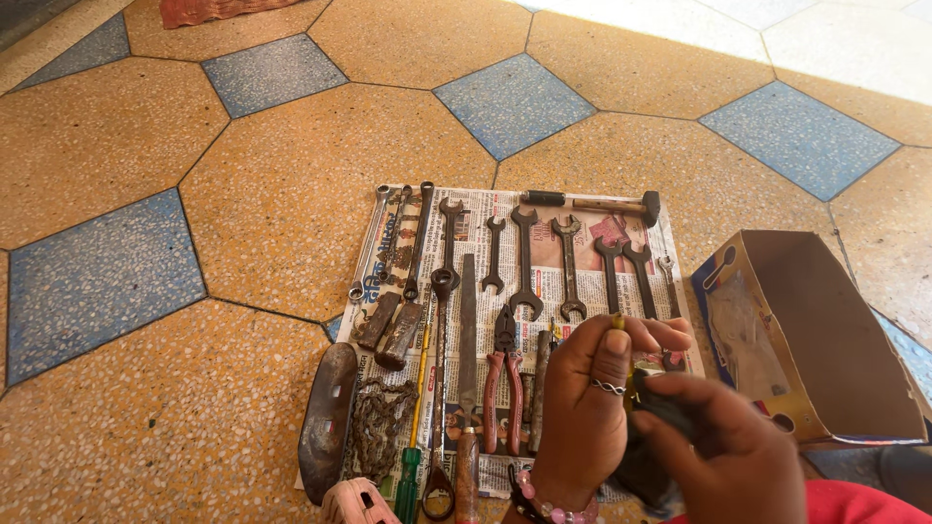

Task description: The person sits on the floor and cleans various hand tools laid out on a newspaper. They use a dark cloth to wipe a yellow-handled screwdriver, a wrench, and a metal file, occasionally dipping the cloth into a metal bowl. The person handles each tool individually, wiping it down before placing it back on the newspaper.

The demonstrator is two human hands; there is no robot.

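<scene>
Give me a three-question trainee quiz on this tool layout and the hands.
1. True or false: the hammer lies at the far edge of the newspaper.
2. Which lies right of the newspaper? A) a metal bucket B) an open cardboard box C) a coil of rope
3. Fill in: the left hand pinches a small object with a ____ tip.

Key:
1. True.
2. B.
3. Yellow. The right hand grips a dark object just below it; what that object is cannot be told.
</scene>
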